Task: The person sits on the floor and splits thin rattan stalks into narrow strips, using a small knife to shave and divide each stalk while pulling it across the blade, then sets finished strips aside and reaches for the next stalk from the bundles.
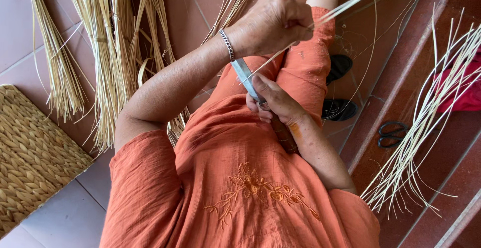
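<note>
**Knife braced on the lap, cane strip drawn across its blade**

A woven mat [30, 153] and dried reed bundles [100, 52] lie within reach. The left hand [273, 22] is clenched, pinching 1 thin cane strip [345, 7] taut. The right hand [273, 100] grips the knife [245, 75], thumb pressing the strip against the blade. Scissors [393, 133] and split strips [426, 128] lie on the step.

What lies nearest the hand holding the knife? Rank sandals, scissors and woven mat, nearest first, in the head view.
From the right hand, gripping the knife:
1. Sandals, just to its right on the floor.
2. Scissors, farther right on the step.
3. Woven mat, far left.
</note>
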Action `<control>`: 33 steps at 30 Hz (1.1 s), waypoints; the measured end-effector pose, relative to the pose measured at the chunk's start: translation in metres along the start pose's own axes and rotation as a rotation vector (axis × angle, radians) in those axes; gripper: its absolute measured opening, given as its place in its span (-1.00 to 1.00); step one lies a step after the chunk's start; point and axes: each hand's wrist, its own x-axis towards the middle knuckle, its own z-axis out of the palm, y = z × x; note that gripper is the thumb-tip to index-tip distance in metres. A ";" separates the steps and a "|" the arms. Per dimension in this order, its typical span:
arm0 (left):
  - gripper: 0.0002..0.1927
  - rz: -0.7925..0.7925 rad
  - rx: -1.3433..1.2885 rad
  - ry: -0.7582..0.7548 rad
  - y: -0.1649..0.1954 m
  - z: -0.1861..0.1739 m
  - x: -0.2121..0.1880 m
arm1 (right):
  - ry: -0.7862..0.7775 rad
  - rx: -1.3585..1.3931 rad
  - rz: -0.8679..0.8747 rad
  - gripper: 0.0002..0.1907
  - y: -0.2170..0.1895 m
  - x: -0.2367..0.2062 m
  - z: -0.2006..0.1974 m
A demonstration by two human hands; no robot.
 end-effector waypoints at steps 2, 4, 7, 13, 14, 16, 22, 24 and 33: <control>-0.91 -0.018 0.035 0.043 -0.004 0.002 0.001 | -0.001 -0.030 -0.008 -0.35 0.002 0.001 -0.008; -0.91 -0.016 0.041 0.077 -0.010 0.006 0.002 | 0.009 -0.059 -0.009 -0.29 0.004 0.003 -0.012; -0.92 -0.017 -0.093 0.191 -0.024 0.008 0.010 | -0.023 -0.196 0.125 -0.30 0.010 0.010 -0.009; -0.82 -0.225 -0.216 0.141 -0.041 -0.006 0.029 | 0.066 -0.171 -0.048 -0.28 0.011 -0.017 -0.032; -0.81 -0.275 -0.246 0.091 -0.042 -0.009 0.031 | 0.113 -0.135 -0.171 -0.31 0.007 -0.030 -0.041; -0.90 -0.403 -0.378 0.005 -0.039 -0.010 0.026 | 0.208 -0.078 -0.429 -0.37 -0.005 -0.056 -0.061; -0.75 -0.809 -0.724 -0.085 -0.027 0.067 0.006 | 0.864 -0.239 -0.496 -0.59 -0.016 -0.069 -0.075; -0.78 -0.858 -0.777 -0.157 -0.025 0.090 0.000 | 0.985 -0.392 -0.622 -0.64 -0.023 -0.057 -0.086; -0.81 -0.735 -0.567 -0.272 -0.014 0.140 -0.006 | 1.210 -0.736 -0.795 -0.76 -0.042 -0.060 -0.103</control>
